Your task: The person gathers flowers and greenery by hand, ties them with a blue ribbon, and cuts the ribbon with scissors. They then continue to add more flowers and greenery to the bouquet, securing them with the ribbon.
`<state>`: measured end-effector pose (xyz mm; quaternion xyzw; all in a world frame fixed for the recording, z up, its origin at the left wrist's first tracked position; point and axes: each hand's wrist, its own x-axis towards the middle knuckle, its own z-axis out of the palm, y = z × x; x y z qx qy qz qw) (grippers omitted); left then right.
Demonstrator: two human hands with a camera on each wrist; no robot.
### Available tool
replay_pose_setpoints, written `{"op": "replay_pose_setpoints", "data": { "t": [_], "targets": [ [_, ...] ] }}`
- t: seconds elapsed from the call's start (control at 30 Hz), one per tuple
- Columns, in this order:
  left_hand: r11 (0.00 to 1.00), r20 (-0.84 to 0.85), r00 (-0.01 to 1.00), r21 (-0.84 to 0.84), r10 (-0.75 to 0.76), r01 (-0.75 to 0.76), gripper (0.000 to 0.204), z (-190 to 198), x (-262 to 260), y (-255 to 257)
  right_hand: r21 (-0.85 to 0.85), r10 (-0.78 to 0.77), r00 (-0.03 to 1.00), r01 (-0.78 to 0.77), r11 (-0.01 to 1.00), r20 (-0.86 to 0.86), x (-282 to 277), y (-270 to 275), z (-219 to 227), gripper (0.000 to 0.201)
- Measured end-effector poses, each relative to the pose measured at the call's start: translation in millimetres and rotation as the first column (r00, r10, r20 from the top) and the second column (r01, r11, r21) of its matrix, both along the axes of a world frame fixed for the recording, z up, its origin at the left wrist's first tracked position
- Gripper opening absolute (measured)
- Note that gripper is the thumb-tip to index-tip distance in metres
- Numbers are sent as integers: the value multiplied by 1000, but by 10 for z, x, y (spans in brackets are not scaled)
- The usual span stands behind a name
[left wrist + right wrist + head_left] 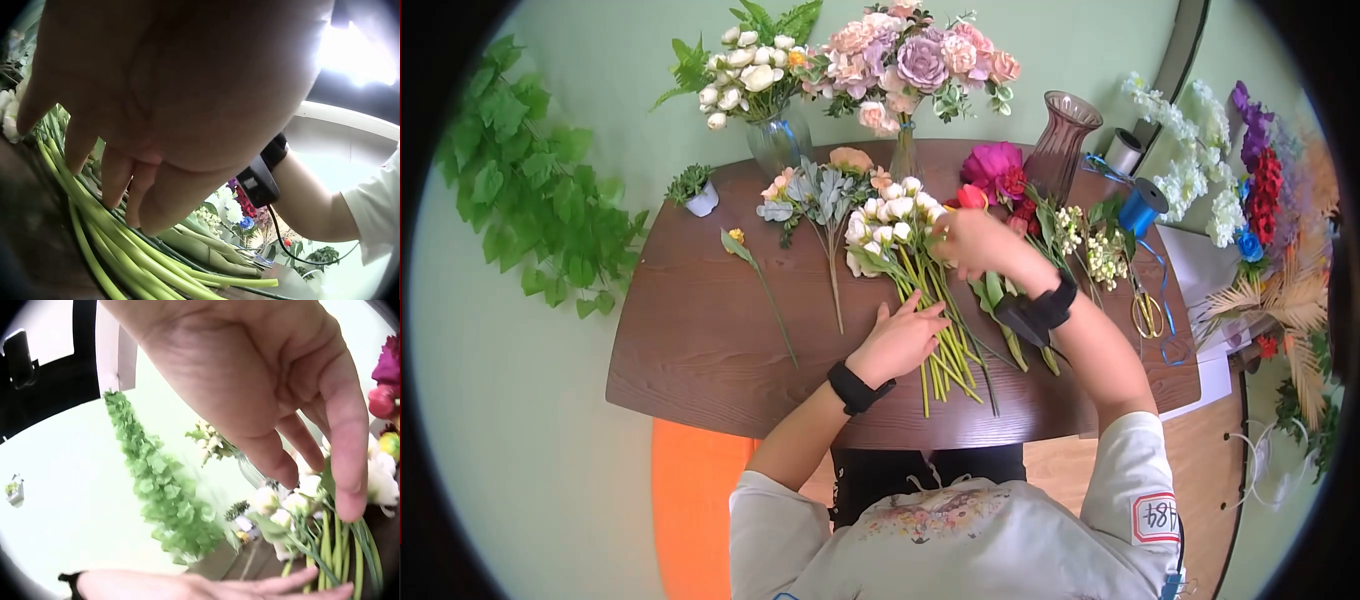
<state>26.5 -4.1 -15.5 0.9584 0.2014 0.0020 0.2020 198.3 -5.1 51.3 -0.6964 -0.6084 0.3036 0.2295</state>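
A bunch of white artificial flowers (895, 220) lies on the table, its green stems (945, 360) fanned toward the person. The left hand (897, 335) rests across these stems with extended fingers, and the left wrist view has its fingertips right at the stems (125, 250). Over the right side of the white blooms hovers the right hand (983, 245). Its thumb and fingers are apart and loosely bent in the right wrist view, with nothing between them, close above the white blooms (300, 503). A red tulip (972, 197) shows just beyond that hand.
Right of the bunch lie a magenta peony (995, 170) and white berry sprigs (1105, 258), near scissors (1146, 315) and blue ribbon (1142, 205). Grey-leaved stems (825, 195) and a single yellow flower (737, 237) lie left. A glass vase (1062, 140) stands at the back.
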Motion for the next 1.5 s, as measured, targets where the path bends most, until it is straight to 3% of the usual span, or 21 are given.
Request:
{"op": "replay_pose_setpoints", "data": {
  "t": [0.1,0.23,0.3,0.33,0.4,0.5,0.53,0.77,0.8,0.9,0.97,1.03,1.13,1.2,1.23,1.3,1.33,1.4,1.43,1.47,1.5],
  "targets": [
    [1000,25,1000,-2,-6,6,34,46,19,9,253,-60,976,6,968,208,308,260,195,33],
    [1000,134,991,1,-5,5,34,44,37,27,381,-106,956,-7,925,273,632,861,26,39],
    [1000,181,983,29,-9,4,33,59,31,10,313,-175,982,146,938,68,571,1157,-81,58],
    [1000,150,989,18,1,-4,34,112,25,-26,325,-172,983,140,935,71,524,1256,-104,58],
    [1000,107,994,-3,19,-18,37,144,-18,-58,399,-161,928,296,868,-337,430,1429,-116,67],
    [999,107,994,-35,35,-32,37,185,-129,-87,326,-153,836,365,872,-527,394,1612,-55,58],
    [998,96,995,-44,41,-37,38,216,-177,-91,418,-69,807,375,827,-586,300,1709,-51,48],
    [992,146,984,-82,105,-94,37,330,-309,-61,485,-108,811,444,753,-575,327,1860,-3,41],
    [992,145,984,-87,107,-96,37,308,-305,-50,570,-227,880,448,689,-416,443,2041,-94,38],
    [989,220,966,-74,138,-125,36,270,-293,-29,614,-242,888,448,649,-392,531,2062,94,30],
    [983,277,945,-94,175,-155,37,332,-298,-43,801,-135,933,355,481,-333,538,2018,357,23],
    [981,392,899,-109,194,-164,38,354,-317,-3,806,112,889,343,483,-445,575,1894,663,18],
    [967,589,768,-185,251,-174,40,552,-353,85,853,50,960,221,474,-276,409,1319,1222,19],
    [948,735,600,-275,316,-161,41,779,-363,145,793,243,863,250,556,-443,228,980,1407,26],
    [943,794,509,-300,332,-146,42,880,-357,182,791,240,864,251,558,-443,161,809,1422,26],
    [927,874,317,-371,370,-60,40,1025,-334,259,620,342,779,76,781,-525,7,473,1370,31],
    [932,890,286,-360,356,-43,39,1153,-337,269,614,340,776,77,785,-532,-68,336,1307,31],
    [916,871,312,-402,380,7,40,1331,-295,300,483,424,741,-155,862,-521,-232,65,1165,32],
    [913,879,295,-406,375,50,41,1365,-258,302,443,427,688,-169,880,-586,-355,-103,1136,35],
    [906,871,298,-420,390,43,41,1407,-268,290,414,435,716,-220,883,-546,-413,-183,1061,33],
    [809,756,484,-568,440,153,40,1455,-285,276,385,446,741,-271,882,-501,-462,-247,1001,32]
  ]
}}
